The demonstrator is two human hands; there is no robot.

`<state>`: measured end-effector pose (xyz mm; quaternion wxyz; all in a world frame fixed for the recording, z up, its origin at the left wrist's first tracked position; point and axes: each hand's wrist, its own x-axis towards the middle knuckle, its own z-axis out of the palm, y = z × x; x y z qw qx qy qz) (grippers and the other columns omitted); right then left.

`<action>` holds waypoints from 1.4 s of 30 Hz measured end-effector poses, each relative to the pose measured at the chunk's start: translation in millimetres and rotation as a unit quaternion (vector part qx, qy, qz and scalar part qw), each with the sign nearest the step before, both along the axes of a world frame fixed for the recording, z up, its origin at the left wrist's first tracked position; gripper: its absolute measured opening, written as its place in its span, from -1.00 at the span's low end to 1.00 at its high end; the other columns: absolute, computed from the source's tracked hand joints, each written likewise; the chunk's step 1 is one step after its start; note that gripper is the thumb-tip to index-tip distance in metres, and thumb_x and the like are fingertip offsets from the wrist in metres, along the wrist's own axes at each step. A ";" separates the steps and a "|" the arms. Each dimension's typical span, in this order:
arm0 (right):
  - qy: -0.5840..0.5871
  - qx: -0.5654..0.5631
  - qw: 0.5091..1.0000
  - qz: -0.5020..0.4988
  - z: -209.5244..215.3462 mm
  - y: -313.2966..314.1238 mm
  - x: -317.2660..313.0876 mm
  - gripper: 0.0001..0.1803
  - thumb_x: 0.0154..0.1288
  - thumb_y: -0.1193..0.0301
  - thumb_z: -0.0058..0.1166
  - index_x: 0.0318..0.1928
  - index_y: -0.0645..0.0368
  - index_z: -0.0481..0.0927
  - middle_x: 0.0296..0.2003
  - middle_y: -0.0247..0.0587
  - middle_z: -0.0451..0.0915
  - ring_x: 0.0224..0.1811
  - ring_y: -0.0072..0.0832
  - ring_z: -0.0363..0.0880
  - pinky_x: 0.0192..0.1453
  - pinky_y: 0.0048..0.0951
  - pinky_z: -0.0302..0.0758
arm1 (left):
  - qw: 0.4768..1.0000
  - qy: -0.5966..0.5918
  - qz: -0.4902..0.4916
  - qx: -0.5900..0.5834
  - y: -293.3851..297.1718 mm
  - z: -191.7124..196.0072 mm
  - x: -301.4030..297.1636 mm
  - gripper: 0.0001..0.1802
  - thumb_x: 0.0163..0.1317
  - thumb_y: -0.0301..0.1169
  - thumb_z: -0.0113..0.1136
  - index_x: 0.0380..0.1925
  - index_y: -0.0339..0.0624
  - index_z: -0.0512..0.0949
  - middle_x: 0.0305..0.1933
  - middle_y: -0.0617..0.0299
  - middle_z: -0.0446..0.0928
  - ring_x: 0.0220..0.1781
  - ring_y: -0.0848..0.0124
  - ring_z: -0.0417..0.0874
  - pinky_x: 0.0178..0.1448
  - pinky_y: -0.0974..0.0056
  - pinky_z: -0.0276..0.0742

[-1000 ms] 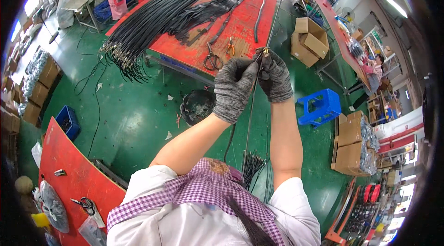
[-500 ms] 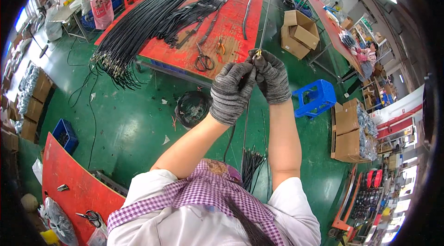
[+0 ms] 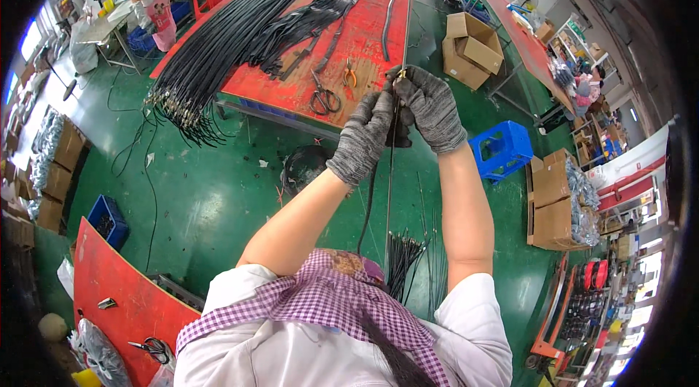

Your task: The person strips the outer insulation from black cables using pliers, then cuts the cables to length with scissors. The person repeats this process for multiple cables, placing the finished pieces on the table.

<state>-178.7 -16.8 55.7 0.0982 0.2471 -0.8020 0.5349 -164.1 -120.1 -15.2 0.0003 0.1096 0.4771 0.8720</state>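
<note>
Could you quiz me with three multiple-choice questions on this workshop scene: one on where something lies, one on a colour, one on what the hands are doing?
1. Where do the scissors lie?
A. on the red table
B. on the green floor
C. in the cardboard box

2. What colour is the crate on the floor to the person's right?
A. yellow
B. blue
C. white

3. How are the two gloved hands?
A. resting flat on the table
B. hanging at the sides
C. raised together, gripping a thin cable

Answers: 1 A, the scissors sit on the red tabletop beside the pliers. 2 B, the plastic crate is plainly blue. 3 C, the left hand and right hand close on the cable, which hangs down between them.
</note>
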 end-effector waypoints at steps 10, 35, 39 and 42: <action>-0.171 -0.233 0.954 0.074 -40.9 -13.6 -31.3 -0.74 0.10 0.32 -0.02 -0.22 0.19 0.46 -0.40 -0.37 0.49 -0.35 -0.67 0.39 -0.26 -0.63 0.37 | 0.992 -0.081 0.008 -0.099 -24.2 19.2 -5.2 -0.79 0.17 -0.28 -0.13 -0.34 -0.16 0.42 -0.60 0.41 0.35 -0.66 0.66 0.29 -0.63 0.55 0.23; -0.223 -0.209 0.951 0.047 -75.1 -91.8 -86.7 -0.76 0.11 0.42 -0.06 -0.19 0.24 0.45 -0.35 -0.32 0.50 -0.28 -0.65 0.41 -0.18 -0.60 0.38 | 0.987 -0.050 0.069 -0.133 -88.8 -45.6 -79.6 -0.63 0.19 -0.40 -0.21 0.03 -0.20 0.22 -0.35 0.23 0.43 -0.39 0.55 0.39 -0.27 0.42 0.37; -0.215 -0.195 0.956 0.046 -93.9 -81.5 -107.6 -0.75 0.10 0.42 -0.05 -0.20 0.26 0.45 -0.35 -0.30 0.50 -0.27 -0.62 0.42 -0.15 -0.59 0.37 | 0.967 0.032 0.159 -0.195 -79.2 -63.3 -98.5 -0.71 0.18 -0.36 -0.15 -0.08 -0.09 0.34 -0.56 0.45 0.36 -0.67 0.71 0.17 -0.63 0.55 0.16; -0.215 -0.212 0.953 0.024 -102.9 -72.2 -119.8 -0.75 0.10 0.42 -0.05 -0.19 0.26 0.44 -0.34 -0.31 0.50 -0.27 -0.61 0.42 -0.15 -0.59 0.37 | 0.980 -0.013 0.107 -0.169 -69.9 -61.1 -108.9 -0.71 0.18 -0.38 -0.16 -0.07 -0.11 0.34 -0.48 0.42 0.41 -0.60 0.70 0.25 -0.56 0.55 0.24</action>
